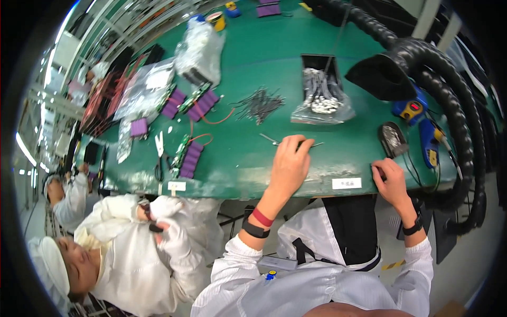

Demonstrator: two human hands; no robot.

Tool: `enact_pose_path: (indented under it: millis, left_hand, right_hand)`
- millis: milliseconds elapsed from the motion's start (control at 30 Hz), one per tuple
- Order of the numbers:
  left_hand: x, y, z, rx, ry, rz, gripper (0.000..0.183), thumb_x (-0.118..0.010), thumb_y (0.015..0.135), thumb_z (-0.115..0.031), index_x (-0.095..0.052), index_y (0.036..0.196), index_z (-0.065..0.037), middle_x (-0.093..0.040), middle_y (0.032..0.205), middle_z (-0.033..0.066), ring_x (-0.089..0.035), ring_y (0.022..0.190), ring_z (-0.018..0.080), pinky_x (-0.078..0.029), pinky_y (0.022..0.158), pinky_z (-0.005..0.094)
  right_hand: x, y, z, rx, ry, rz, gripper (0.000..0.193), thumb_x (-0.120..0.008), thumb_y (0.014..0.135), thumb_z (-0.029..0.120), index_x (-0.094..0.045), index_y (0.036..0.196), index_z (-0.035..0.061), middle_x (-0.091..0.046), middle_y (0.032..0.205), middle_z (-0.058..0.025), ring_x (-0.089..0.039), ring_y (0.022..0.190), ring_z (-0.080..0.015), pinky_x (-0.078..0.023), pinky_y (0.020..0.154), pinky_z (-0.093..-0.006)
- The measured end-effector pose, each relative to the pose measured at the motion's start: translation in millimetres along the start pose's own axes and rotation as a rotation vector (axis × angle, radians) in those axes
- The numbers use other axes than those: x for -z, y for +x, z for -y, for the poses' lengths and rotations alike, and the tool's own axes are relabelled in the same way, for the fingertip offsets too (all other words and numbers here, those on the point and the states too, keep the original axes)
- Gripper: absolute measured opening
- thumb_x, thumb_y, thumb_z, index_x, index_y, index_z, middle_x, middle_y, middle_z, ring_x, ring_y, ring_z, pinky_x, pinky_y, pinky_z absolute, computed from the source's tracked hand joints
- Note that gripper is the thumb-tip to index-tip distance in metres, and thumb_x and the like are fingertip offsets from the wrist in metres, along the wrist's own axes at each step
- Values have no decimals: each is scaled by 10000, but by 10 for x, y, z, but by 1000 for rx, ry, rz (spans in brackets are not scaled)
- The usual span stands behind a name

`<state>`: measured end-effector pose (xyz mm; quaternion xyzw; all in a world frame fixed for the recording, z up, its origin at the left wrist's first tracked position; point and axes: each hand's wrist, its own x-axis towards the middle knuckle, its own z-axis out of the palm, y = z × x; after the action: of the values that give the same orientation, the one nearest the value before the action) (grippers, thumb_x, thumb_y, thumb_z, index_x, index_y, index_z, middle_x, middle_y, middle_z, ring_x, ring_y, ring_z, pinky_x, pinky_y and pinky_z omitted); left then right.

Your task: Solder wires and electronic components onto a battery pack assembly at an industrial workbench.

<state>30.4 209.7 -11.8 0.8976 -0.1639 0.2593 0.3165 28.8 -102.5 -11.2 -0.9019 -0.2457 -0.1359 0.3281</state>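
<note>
My left hand [290, 161] is closed over a thin grey cable [268, 138] on the green table, and the cable's ends stick out on both sides of the fingers. Where exactly the fingertips grip it is partly hidden. At the table's front edge, my right hand [390, 180] has its fingers curled in, and anything between them is too small to make out. Beyond the left hand lies a loose pile of short black wires [259, 104]. A black bin [311, 62] lined with a clear bag holds a bundle of cables with white ends [323, 98].
Purple battery packs [191, 159] with green boards and scissors [159, 156] lie to the left. A black extraction hose [449, 95] arches at right above a blue soldering station [411, 108] and a dark dish [392, 140]. A person in white [142, 248] sits at my left.
</note>
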Motion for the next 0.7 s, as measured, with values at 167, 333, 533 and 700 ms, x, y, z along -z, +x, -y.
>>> enact_pose_path:
  millis: [167,333,533,700]
  left_hand:
    - [81,-45,46,81,-30,-77,284,-657,835,65,-692,1107,-10,-625,1095,137,-604,1028,346,-507,890,428]
    - [461,171,175,135,36,-169,317,-656,841,55,-673,1150,-14,-600,1108,156,-584,1043,357,-494,913,445]
    - [1057,500,257,194,163,-218,327,-704,873,-48,-694,1200,-49,-631,1118,156,-614,1065,345,-495,939,408]
    - [1324,796,512,224,254,-265,350,-688,878,-66,-662,1225,-26,-603,1150,184,-579,1068,379,-479,940,455]
  right_hand:
    - [-49,8,-62,8,41,40,101,-691,858,-37,-648,936,11,-522,730,-96,-510,609,-247,-401,569,-375]
    - [-46,1,-74,-42,64,30,83,-670,893,-35,-649,964,2,-495,731,-104,-492,605,-232,-392,569,-362]
    - [-54,0,-82,-40,132,45,73,-655,913,-42,-647,982,-19,-519,761,-112,-498,614,-218,-399,565,-350]
    - [-29,8,-101,-30,103,38,73,-658,918,-32,-648,989,-23,-529,768,-118,-497,614,-225,-399,581,-353]
